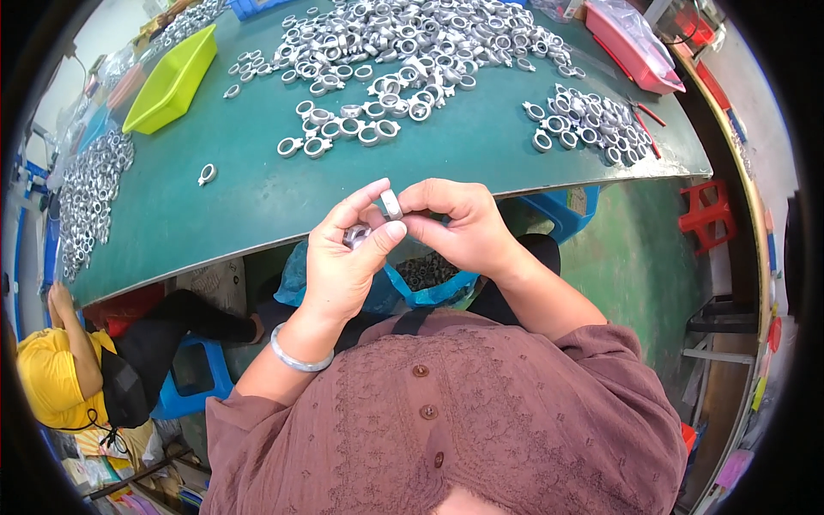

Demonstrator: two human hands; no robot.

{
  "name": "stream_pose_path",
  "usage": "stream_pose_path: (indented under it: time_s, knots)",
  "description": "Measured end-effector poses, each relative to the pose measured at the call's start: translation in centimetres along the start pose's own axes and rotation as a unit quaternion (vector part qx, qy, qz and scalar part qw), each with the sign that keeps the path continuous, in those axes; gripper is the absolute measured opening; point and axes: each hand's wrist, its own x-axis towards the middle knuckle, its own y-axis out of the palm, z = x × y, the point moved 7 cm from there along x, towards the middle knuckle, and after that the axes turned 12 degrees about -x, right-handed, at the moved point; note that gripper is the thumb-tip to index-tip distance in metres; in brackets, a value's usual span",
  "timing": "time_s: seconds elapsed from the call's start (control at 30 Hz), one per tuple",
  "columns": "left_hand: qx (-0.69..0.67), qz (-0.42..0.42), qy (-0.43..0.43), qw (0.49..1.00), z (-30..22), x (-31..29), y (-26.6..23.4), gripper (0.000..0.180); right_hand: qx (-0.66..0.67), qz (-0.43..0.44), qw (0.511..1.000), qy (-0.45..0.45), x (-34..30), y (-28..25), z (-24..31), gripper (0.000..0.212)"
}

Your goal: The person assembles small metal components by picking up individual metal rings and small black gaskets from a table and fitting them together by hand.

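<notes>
In front of my chest, a small silver metal ring (391,204) stands on edge between the fingertips and thumb of my left hand (336,262). A second metal ring (355,236) is tucked in the curled fingers of that same hand. My right hand (468,227) pinches at the right side of the first ring; anything smaller between its fingertips is hidden. Beyond both hands, a large heap of similar rings with small lugs (421,60) covers the far part of the green table (257,206).
A smaller ring pile (592,124) lies at right beside red-handled pliers (648,114). One loose ring (207,174) sits left. Around the table are a yellow-green tray (172,81), a pink bin (635,47), and a person in yellow (60,378). A blue bag (421,296) hangs below my hands.
</notes>
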Motion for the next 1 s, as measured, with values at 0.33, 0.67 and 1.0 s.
stream_pose_path:
  time_s: [0.33, 0.67, 1.0]
  knots:
    - [0.012, -0.009, 0.000, 1.000, 0.1, -0.1, -0.1, 0.038, -0.094, -0.022, 0.993, -0.063, -0.4, -0.3, 1.3, 0.018]
    - [0.364, 0.089, 0.203, 0.905, -3.1, -0.8, 2.9, 0.033, -0.035, -0.014, 0.999, -0.026, -0.5, -0.8, 1.7, 0.023]
    - [0.364, 0.140, 0.235, 0.891, -3.3, -1.2, 3.5, 0.038, 0.244, 0.029, 0.956, 0.157, -1.1, 0.7, -1.7, 0.016]
